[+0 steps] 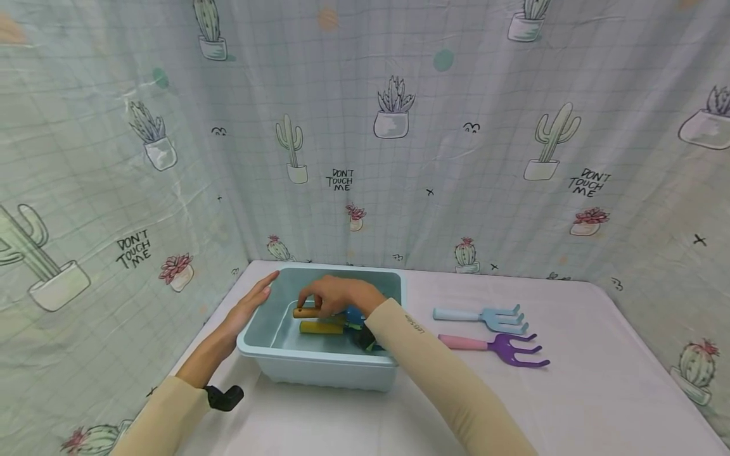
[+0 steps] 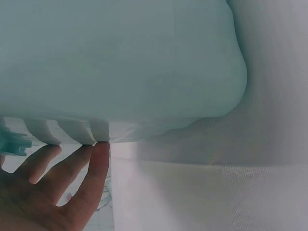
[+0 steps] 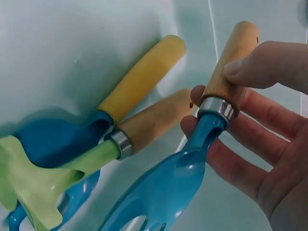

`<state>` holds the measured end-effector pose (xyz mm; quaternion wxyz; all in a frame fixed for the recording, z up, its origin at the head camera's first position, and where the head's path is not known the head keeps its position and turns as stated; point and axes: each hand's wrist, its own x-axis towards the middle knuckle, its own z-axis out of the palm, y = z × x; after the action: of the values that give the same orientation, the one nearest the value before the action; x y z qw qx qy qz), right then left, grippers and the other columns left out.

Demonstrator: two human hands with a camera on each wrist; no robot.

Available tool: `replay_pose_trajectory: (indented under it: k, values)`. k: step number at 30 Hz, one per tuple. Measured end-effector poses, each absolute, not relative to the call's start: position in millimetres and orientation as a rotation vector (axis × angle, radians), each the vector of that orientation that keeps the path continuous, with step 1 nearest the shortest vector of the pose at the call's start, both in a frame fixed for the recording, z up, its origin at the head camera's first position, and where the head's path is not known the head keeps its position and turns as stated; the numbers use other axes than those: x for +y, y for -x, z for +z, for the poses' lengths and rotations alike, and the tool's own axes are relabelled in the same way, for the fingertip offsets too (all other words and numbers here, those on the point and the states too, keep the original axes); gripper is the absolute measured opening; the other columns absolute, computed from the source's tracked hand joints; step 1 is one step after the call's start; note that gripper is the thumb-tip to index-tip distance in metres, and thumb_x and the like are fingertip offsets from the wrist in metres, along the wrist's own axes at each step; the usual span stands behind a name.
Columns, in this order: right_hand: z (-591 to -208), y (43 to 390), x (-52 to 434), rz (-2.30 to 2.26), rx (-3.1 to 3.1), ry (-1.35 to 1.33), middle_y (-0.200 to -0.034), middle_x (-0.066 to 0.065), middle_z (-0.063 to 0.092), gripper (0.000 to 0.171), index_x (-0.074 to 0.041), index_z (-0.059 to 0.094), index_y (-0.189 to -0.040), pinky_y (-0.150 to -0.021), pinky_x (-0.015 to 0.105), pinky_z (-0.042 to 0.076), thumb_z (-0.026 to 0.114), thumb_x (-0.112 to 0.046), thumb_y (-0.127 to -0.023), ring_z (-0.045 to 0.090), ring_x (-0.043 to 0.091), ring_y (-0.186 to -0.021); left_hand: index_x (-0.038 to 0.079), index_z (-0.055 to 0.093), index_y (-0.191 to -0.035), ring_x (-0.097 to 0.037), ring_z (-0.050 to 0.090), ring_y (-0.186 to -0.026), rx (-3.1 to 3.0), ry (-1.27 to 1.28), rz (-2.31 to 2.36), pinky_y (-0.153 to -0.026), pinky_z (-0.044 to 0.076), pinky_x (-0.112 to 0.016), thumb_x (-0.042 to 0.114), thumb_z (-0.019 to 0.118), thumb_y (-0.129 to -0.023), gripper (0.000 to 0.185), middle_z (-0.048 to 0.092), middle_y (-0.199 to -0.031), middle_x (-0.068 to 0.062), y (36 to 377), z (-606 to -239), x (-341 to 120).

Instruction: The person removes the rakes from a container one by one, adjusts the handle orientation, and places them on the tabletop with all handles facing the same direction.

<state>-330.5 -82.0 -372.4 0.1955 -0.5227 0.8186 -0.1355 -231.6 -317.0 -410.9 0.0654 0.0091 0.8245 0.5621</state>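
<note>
A pale blue plastic bin (image 1: pixel 325 373) stands on the table with hand tools inside. My right hand (image 1: pixel 336 292) reaches into it and grips the wooden handle (image 3: pixel 236 62) of a blue garden fork (image 3: pixel 166 185), thumb on one side and fingers on the other. Beside that fork, a green tool (image 3: pixel 41 183) with a wooden handle lies across a blue tool with a yellow handle (image 3: pixel 144 77). My left hand (image 1: pixel 236 320) is at the bin's left side, its extended fingertips (image 2: pixel 100 154) touching the outer wall in the left wrist view.
Right of the bin, a light blue hand rake (image 1: pixel 502 318) and a purple hand rake (image 1: pixel 510 350) with a pink handle lie on the white table (image 1: pixel 599 386). A cactus-print curtain (image 1: pixel 428 158) hangs behind and on the left.
</note>
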Motion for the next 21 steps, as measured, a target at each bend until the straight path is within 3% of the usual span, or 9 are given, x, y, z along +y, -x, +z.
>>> replay_pose_trajectory:
  k: [13,21]
  values:
    - [-362,326,-84,-0.346,2.327,1.477,-0.120,0.005,0.072,0.050,-0.024,0.065,-0.138,-0.079,0.022,0.055,0.070,-0.004,-0.093,0.065,0.011,-0.096,0.032,0.010,-0.168,-0.043,0.012,-0.160,2.470,-0.048,1.714,-0.123,0.023,-0.067,0.050,0.027,-0.112,0.061,0.005,-0.176,-0.009,231,-412,-319]
    - [-346,318,-85,-0.303,2.345,1.551,-0.118,0.003,0.074,0.051,-0.024,0.065,-0.138,-0.077,0.021,0.054,0.068,-0.001,-0.093,0.067,0.011,-0.097,0.031,0.012,-0.168,-0.043,0.010,-0.161,2.470,-0.035,1.716,-0.123,0.019,-0.069,0.048,0.029,-0.112,0.060,0.004,-0.176,-0.010,231,-412,-319]
